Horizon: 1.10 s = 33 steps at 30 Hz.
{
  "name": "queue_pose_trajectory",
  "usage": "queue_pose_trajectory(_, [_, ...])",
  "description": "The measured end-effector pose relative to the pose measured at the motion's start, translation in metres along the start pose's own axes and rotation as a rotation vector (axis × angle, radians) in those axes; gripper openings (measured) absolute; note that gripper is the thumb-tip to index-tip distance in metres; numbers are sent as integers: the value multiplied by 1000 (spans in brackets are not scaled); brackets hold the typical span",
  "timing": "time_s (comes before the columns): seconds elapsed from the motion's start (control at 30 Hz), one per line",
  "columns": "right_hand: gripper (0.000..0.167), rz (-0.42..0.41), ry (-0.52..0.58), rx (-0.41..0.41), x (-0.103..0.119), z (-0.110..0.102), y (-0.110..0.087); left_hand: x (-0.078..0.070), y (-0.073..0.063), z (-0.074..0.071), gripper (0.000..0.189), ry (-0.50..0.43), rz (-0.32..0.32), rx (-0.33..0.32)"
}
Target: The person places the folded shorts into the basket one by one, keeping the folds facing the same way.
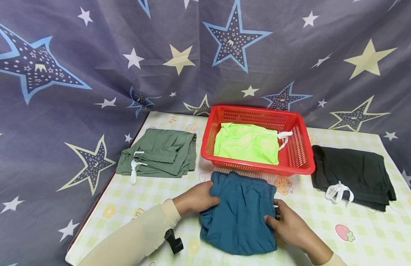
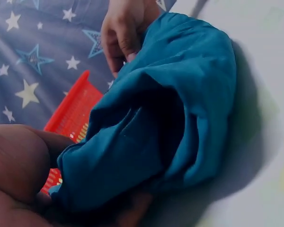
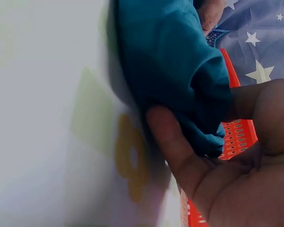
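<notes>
Folded teal shorts [image 1: 240, 214] with a gathered waistband are held at both sides, in front of the red basket. My left hand [image 1: 199, 197] grips their upper left edge, thumb on top. On the right side edge, my right hand [image 1: 289, 224] pinches the cloth between thumb and fingers. In the left wrist view, the shorts [image 2: 199, 71] sag into a dark open fold between the hands. The right wrist view shows the thumb against the shorts [image 3: 165, 52], with other fingers partly hidden behind the cloth.
A red plastic basket [image 1: 258, 168] holds folded neon-green shorts [image 1: 247, 144] with a white drawstring. Olive-green shorts [image 1: 159, 151] lie at the left, black shorts [image 1: 355, 175] at the right. A black clip-like object [image 1: 173, 242] is beside the left sleeve. A starry curtain [image 1: 199, 55] hangs behind the table.
</notes>
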State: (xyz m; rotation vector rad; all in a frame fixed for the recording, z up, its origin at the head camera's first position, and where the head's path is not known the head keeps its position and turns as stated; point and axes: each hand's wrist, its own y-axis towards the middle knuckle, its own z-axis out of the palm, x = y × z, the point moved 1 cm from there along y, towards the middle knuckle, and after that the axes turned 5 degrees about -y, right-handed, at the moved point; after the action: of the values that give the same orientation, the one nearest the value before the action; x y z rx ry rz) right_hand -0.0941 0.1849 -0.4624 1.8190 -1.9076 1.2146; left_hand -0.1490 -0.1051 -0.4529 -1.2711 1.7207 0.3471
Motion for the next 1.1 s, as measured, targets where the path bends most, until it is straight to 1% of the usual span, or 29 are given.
queue_pose_trajectory(0.07, [68, 16, -23, 8, -1, 0, 1, 4, 1, 1, 48, -33, -22, 5])
queue_pose_trajectory(0.13, [71, 27, -38, 14, -2, -1, 2, 7, 2, 1, 53, -78, -36, 6])
queue_pose_trajectory(0.2, [70, 35, -34, 15, -3, -2, 3, 8, 2, 2, 56, -104, -40, 7])
queue_pose_trajectory(0.23, [69, 34, -28, 14, -4, -2, 3, 8, 2, 2, 58, -99, -37, 5])
queue_pose_trajectory(0.33, [64, 20, -1, 6, -5, -1, 3, 8, 2, 2, 53, -84, -26, 2])
queue_pose_trajectory(0.4, [62, 16, 15, -2, -5, -1, 2, 8, 1, 2, 48, -90, -13, -3])
queue_pose_trajectory(0.53, [60, 10, 44, -18, -6, 0, -1, 6, 0, 1, 42, -152, 13, -23])
queue_pose_trajectory(0.63, [61, -4, 57, -27, -5, 1, -3, 7, 0, 1, 46, -199, 20, -25])
queue_pose_trajectory(0.73, [61, -24, 74, -40, -6, 0, -4, 11, 1, 2, 50, -236, 27, -13])
queue_pose_trajectory(0.8, [61, -45, 94, -44, -6, -1, -6, 13, 1, 3, 51, -252, 42, -9])
queue_pose_trajectory(0.87, [62, -61, 121, -52, -7, -3, -8, 14, 1, 2, 50, -264, 74, -9])
queue_pose_trajectory(0.97, [65, -87, 162, -54, -7, -8, -13, 10, -2, -2, 50, -275, 117, -9])
queue_pose_trajectory(1.1, [65, -131, 195, -59, -3, -16, -19, 1, -9, -10, 50, -232, 160, -7])
